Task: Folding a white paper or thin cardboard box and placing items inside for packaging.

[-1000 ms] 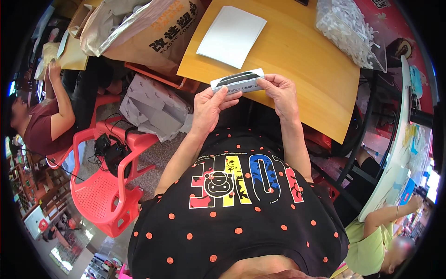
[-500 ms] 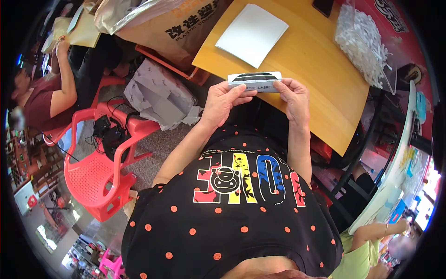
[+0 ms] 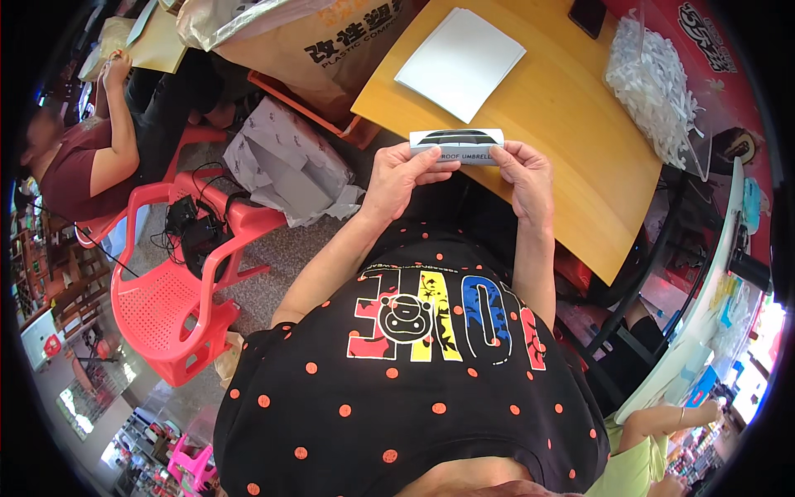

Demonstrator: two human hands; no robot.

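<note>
Between my two hands, just off the near left edge of the wooden table, is a narrow white and grey umbrella box with a dark umbrella canopy pictured on it. My left hand pinches its left end, thumb on the front. At the right end, my right hand grips it the same way, thumb in front and fingers behind. The box lies level, its long side facing me. A stack of white paper sheets rests on the table beyond it.
The wooden table also bears a dark phone and a clear bag of white strips. Left are a red plastic chair with black cables, a crumpled paper-lined box and a large sack. Other people sit at both sides.
The view has shifted slightly, so the table and chair sit a little differently. Both hands keep hold of the umbrella box in almost the same place.
</note>
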